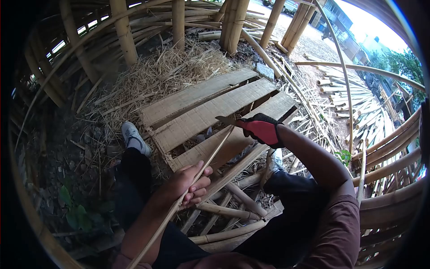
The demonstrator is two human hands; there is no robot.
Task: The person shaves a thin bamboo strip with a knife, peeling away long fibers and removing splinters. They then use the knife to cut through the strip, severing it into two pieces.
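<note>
My bare left hand (193, 184) is closed around a long, thin bamboo strip (163, 223), which runs from the bottom of the view up toward my other hand. My right hand (261, 129), in a red and black glove, grips a knife (227, 120) whose blade points left. The blade is at or very near the strip's upper end; whether it touches cannot be made out. Below both hands lies a slatted wooden pallet (218, 104). The knife's handle is hidden inside the glove.
Shavings (170, 74) are heaped behind the pallet. Upright bamboo poles (178, 24) stand at the back. Cut bamboo lengths (354, 96) lie stacked at the right, where curved bamboo rails (389, 168) also pass close to my right arm. My shoes (134, 138) flank the pallet.
</note>
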